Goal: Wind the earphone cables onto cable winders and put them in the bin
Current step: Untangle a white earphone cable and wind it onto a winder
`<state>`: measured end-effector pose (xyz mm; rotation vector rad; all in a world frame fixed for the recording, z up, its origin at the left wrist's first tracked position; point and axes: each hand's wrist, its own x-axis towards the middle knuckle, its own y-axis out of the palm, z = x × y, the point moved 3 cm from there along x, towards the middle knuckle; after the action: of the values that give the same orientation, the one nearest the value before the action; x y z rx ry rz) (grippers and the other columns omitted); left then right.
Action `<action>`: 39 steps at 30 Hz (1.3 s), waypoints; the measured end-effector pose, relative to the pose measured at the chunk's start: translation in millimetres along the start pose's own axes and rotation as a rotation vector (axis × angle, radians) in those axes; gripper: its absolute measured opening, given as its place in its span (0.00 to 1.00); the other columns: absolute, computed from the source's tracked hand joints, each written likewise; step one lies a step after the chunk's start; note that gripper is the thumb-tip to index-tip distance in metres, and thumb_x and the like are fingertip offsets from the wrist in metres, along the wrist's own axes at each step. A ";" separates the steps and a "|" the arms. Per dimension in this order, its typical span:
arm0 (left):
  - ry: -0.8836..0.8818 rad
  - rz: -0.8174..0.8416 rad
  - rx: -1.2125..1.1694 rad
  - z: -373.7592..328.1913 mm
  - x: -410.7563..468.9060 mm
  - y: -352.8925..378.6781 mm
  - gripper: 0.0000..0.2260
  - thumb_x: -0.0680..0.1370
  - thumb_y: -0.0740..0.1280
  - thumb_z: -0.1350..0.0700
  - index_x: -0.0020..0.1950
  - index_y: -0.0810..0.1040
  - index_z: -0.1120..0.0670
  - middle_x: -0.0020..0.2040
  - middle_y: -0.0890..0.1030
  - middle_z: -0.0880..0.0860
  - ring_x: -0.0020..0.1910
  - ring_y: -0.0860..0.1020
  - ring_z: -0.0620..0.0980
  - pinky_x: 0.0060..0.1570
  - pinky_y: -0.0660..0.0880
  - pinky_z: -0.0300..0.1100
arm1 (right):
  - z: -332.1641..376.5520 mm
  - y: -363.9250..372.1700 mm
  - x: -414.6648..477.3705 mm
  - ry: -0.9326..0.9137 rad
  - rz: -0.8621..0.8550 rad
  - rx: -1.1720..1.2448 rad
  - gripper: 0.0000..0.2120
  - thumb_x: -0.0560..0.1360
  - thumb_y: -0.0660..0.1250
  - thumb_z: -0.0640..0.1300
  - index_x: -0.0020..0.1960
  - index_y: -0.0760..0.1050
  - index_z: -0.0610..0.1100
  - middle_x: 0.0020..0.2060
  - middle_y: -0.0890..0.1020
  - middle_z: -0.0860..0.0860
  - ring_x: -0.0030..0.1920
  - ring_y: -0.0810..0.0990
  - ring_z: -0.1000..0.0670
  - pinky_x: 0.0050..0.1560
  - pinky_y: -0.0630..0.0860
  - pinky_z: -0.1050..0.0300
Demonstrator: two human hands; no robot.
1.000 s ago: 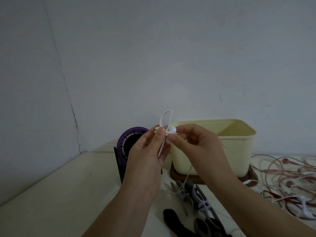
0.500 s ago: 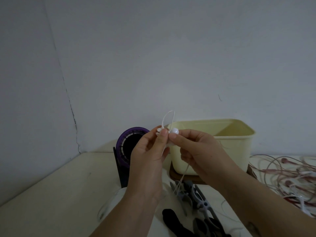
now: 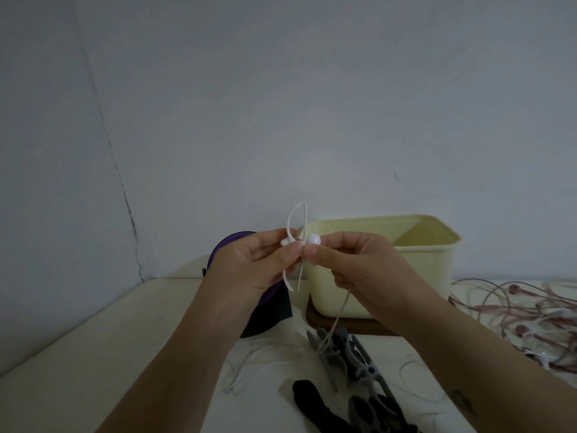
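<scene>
Earphone cable (image 3: 338, 317) hangs from below the right hand's (image 3: 352, 264) curled fingers down to the table (image 3: 93, 323), where it crosses the grey winders (image 3: 343, 354).

Head view:
- The right thumb and forefinger are clamped on the white earbud (image 3: 313, 239).
- The left hand (image 3: 249, 267) pinches a thin white winder (image 3: 295, 214) between thumb (image 3: 292, 250) and forefinger. The winder's ends stand out above and below those fingertips.
- The two thumb tips are almost touching.
- The cream bin (image 3: 421, 254) stands just behind the right fingers on a wooden tray (image 3: 349, 323).
- Slack white cable (image 3: 256, 360) lies on the table below the left wrist.
- Black winders (image 3: 312, 398) lie nearer than the grey ones.
- Pink cables (image 3: 515, 307) lie tangled well to the right of the fingers.

Change from 0.5 s ago:
- The left hand has turned, so its thumb pad now faces the camera.
- It hides more of the purple ring (image 3: 231, 242) behind it.
- The earbud stays at the same fingertips, level with the bin rim.
</scene>
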<state>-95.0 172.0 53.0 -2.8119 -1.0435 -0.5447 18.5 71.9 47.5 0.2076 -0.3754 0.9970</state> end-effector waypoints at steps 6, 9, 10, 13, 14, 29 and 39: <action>-0.058 0.001 -0.195 0.5 1.8 0.1 0.15 0.67 0.67 0.57 0.53 0.81 0.59 0.48 0.86 0.54 0.46 0.84 0.47 0.46 0.80 0.36 | -0.7 -15.6 6.6 -0.058 -0.028 -0.154 0.11 0.71 0.69 0.52 0.49 0.83 0.48 0.23 0.73 0.63 0.25 0.70 0.61 0.34 0.64 0.68; -0.073 0.019 -0.194 1.8 1.9 -1.8 0.15 0.68 0.67 0.58 0.53 0.81 0.59 0.49 0.86 0.54 0.46 0.84 0.47 0.44 0.79 0.35 | -5.8 -14.4 6.6 -0.115 -0.018 -0.353 0.05 0.75 0.69 0.44 0.45 0.83 0.49 0.24 0.77 0.60 0.27 0.71 0.62 0.32 0.66 0.73; -0.079 0.021 -0.188 2.3 2.0 -2.4 0.15 0.68 0.67 0.58 0.53 0.81 0.59 0.49 0.86 0.54 0.46 0.84 0.47 0.43 0.79 0.34 | -8.2 -13.6 6.9 -0.125 -0.018 -0.381 0.05 0.74 0.69 0.44 0.43 0.83 0.51 0.27 0.79 0.57 0.30 0.73 0.59 0.34 0.68 0.70; -0.097 0.025 -0.178 4.5 2.3 -4.3 0.14 0.68 0.67 0.57 0.52 0.81 0.59 0.48 0.86 0.55 0.45 0.84 0.47 0.42 0.79 0.35 | -10.9 -14.1 8.5 -0.175 -0.066 -0.460 0.05 0.74 0.69 0.44 0.41 0.82 0.51 0.27 0.79 0.61 0.29 0.72 0.60 0.33 0.67 0.69; -0.103 0.025 -0.182 5.1 2.6 -4.2 0.14 0.68 0.67 0.57 0.52 0.81 0.58 0.48 0.86 0.54 0.44 0.84 0.47 0.41 0.79 0.35 | -11.4 -14.6 8.5 -0.194 -0.086 -0.493 0.05 0.74 0.69 0.44 0.41 0.82 0.50 0.24 0.76 0.63 0.26 0.70 0.61 0.30 0.65 0.71; -0.170 -0.156 -0.283 18.7 7.8 -16.6 0.13 0.74 0.67 0.56 0.58 0.82 0.56 0.52 0.85 0.52 0.56 0.81 0.47 0.58 0.75 0.40 | -30.0 24.8 -2.6 -0.444 0.107 -0.809 0.13 0.78 0.63 0.45 0.36 0.73 0.46 0.26 0.74 0.53 0.29 0.71 0.51 0.33 0.71 0.55; -0.039 -0.144 0.280 21.7 5.1 -11.1 0.15 0.72 0.73 0.54 0.58 0.81 0.53 0.47 0.86 0.47 0.49 0.83 0.44 0.60 0.76 0.44 | 47.3 -4.7 -11.9 -0.388 0.028 -0.918 0.09 0.76 0.65 0.49 0.37 0.77 0.55 0.23 0.74 0.63 0.32 0.73 0.71 0.35 0.68 0.75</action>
<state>-92.1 188.0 34.2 -2.5278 -1.2308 -0.3274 6.6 44.1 86.1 -0.4461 -1.1479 0.7221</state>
